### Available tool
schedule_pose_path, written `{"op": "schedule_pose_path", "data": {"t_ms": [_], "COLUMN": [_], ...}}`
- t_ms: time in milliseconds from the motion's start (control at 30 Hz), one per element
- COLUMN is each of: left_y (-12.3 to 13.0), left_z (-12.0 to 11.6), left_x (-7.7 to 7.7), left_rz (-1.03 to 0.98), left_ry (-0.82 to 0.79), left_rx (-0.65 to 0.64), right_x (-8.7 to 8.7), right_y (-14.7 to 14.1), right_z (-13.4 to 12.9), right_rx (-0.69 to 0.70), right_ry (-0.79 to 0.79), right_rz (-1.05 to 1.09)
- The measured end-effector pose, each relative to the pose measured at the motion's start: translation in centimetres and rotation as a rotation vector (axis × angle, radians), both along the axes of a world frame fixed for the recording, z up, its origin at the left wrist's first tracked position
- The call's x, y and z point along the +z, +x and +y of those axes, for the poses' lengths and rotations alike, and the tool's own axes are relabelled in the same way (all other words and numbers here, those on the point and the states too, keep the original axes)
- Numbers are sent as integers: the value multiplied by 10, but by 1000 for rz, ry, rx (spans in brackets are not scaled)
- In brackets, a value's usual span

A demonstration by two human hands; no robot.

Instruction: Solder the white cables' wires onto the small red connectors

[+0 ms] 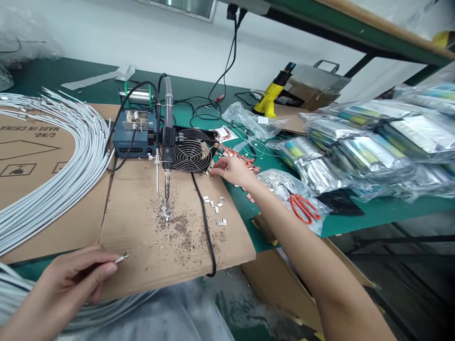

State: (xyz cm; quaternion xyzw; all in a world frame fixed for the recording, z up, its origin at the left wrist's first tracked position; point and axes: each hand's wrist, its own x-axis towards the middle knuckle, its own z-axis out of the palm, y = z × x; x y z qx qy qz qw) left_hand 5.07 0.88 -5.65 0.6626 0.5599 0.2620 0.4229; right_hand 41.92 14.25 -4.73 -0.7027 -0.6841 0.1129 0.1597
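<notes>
Between thumb and forefinger, my left hand (78, 274) pinches a white cable (122, 258) near its stripped end, where fine wires stick out over the cardboard's front edge. My right hand (232, 170) reaches beyond the cardboard's right side, beside the black fan (192, 154). Its fingertips come together among small pale pieces; what they grip is too small to name. Several small metallic pieces (216, 210) lie on the cardboard below that hand. A soldering iron (168, 142) is clamped upright, tip down, over a pile of solder bits (165, 214).
A blue soldering station (133, 135) stands behind the iron. Bundled white cables (81, 156) curve across the left. Orange-handled scissors (304, 208), a scatter of red-and-white pieces (250, 166), a yellow heat gun (272, 97) and bagged packs (355, 137) occupy the right. A black cord (207, 227) crosses the cardboard (135, 189).
</notes>
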Motion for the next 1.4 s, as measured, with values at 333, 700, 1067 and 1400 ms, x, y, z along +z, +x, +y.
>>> {"op": "schedule_pose_path", "data": {"t_ms": [333, 700, 1067, 1400], "left_y": [13, 54, 57, 56], "left_z": [28, 92, 92, 91], "left_x": [25, 29, 22, 21], "left_rz": [-60, -98, -242, -243], "left_ry": [-436, -399, -485, -527], "left_rx": [-136, -379, -354, -327], "right_x": [7, 29, 0, -4], "right_y": [-3, -59, -116, -112], "right_z": [3, -93, -84, -83], "right_rx": [41, 244, 111, 73], "right_ry": [-71, -3, -491, -484], "right_rz": [97, 568, 1127, 1270]}}
